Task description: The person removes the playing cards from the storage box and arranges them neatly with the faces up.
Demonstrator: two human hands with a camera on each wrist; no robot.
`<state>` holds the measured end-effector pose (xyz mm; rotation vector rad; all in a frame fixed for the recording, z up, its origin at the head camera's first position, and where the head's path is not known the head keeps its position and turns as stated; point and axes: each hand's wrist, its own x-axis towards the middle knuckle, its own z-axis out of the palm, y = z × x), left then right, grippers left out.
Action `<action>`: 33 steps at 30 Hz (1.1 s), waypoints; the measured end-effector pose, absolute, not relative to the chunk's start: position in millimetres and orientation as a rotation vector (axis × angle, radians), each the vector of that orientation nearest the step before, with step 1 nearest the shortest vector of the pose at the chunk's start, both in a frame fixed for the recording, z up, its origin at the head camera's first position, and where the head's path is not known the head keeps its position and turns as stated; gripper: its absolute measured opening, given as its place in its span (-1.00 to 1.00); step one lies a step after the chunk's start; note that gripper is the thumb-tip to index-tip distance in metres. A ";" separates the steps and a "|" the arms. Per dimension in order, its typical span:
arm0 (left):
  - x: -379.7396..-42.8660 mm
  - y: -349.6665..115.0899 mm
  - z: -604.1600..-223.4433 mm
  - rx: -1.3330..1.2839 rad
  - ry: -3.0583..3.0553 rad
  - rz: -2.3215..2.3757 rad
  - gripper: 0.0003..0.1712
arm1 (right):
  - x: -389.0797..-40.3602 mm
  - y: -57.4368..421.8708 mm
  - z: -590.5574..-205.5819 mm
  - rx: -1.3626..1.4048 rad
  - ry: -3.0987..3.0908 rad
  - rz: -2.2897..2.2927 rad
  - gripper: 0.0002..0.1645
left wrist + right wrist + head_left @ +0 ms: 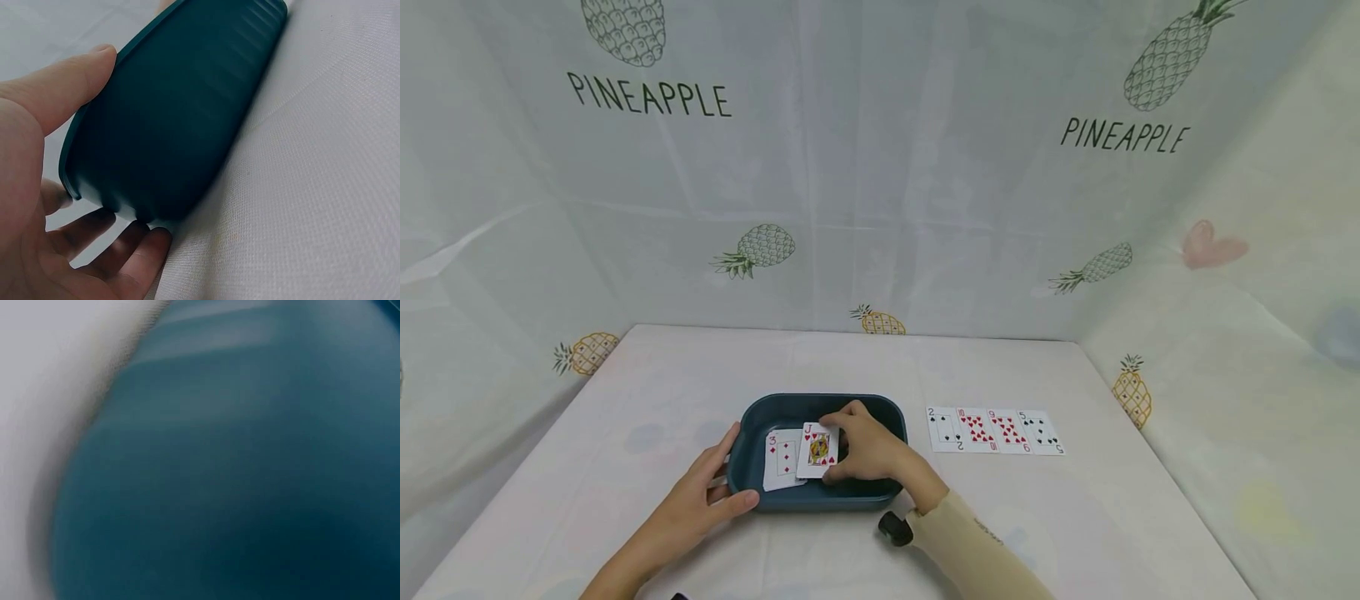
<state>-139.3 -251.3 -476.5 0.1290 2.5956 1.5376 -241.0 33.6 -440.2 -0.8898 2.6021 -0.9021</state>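
Observation:
A dark teal tray lies on the white-covered table. My left hand holds its left end, thumb at the near corner and fingers round the end wall; the left wrist view shows the thumb on the rim. Inside the tray, a three of diamonds tops a small stack of cards. My right hand reaches in over the tray's right half and grips a jack of hearts by its right side, thumb below and fingers above. That card overlaps the stack's right edge. Only the tray's outer wall fills the right wrist view.
To the right of the tray, several face-up cards lie in a touching row: a black two, a ten of hearts, a nine of hearts and a black five. A pineapple-printed cloth hangs behind the table.

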 end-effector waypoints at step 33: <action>-139.1 -252.8 -478.0 0.158 2.548 1.616 0.18 | -246.6 78.8 -407.6 -0.981 2.509 -0.910 0.01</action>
